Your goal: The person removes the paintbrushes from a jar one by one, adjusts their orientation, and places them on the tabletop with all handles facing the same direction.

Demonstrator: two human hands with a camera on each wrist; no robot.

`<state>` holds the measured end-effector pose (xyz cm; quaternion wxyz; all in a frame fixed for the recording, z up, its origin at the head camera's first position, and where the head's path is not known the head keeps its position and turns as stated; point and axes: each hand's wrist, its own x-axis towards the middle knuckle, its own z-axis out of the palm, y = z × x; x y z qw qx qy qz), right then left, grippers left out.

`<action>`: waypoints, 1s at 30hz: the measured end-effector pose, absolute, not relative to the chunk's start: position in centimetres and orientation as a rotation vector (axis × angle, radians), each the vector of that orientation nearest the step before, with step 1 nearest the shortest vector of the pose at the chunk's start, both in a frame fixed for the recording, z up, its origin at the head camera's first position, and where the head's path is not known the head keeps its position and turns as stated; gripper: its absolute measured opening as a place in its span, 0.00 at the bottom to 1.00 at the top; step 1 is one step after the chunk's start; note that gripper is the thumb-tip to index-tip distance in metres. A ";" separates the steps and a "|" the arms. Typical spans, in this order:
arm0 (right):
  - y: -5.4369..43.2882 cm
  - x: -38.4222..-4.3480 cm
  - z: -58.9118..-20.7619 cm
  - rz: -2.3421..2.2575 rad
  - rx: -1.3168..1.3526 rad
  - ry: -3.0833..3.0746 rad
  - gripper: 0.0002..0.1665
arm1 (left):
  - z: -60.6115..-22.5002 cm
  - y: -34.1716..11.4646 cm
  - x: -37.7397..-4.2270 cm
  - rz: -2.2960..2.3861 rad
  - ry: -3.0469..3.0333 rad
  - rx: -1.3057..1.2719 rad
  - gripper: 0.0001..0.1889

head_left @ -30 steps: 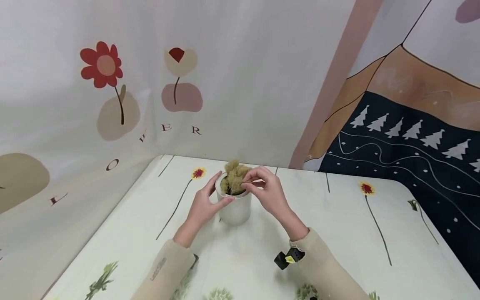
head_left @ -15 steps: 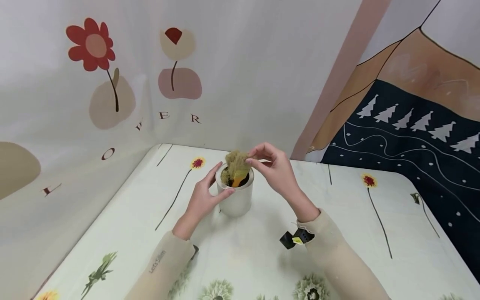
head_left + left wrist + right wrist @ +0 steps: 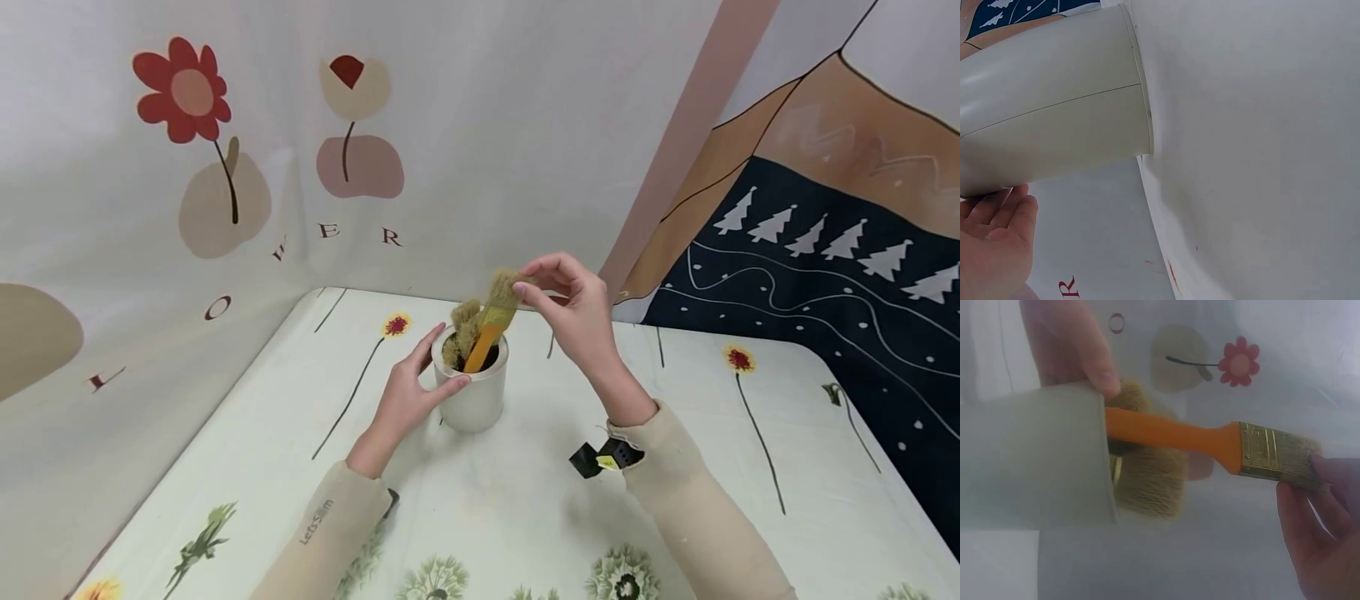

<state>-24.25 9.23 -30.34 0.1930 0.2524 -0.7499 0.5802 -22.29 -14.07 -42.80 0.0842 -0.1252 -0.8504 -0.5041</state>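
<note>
Standing on the table [image 3: 480, 500], the white pot [image 3: 471, 404] was gripped near its rim by the left hand [image 3: 405, 387]. The right hand [image 3: 573, 308] pinched the orange-handled brush [image 3: 491, 325], its handle slanting into the pot; neighbouring brushes [image 3: 465, 321] might have snagged it, and its pinched bristles [image 3: 502, 287] (a soft hold) might have slipped free.

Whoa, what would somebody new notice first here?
Probably the orange-handled brush, its handle end inside the white pot and its bristles pinched by the person's right grip. Next, perhaps the big red flower on the pale backdrop, upper left in the head view, then the white trees at right.
</note>
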 end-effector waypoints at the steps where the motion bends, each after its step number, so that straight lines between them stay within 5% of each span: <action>1: 9.4 -24.3 -30.2 1.630 0.698 -2.093 0.10 | -42.8 -14.1 -22.3 -1.503 -2.537 -0.374 0.45; 30: 13.3 -25.1 -28.5 1.700 0.541 -1.897 0.14 | -42.8 -13.9 -22.3 -1.511 -2.512 -0.380 0.44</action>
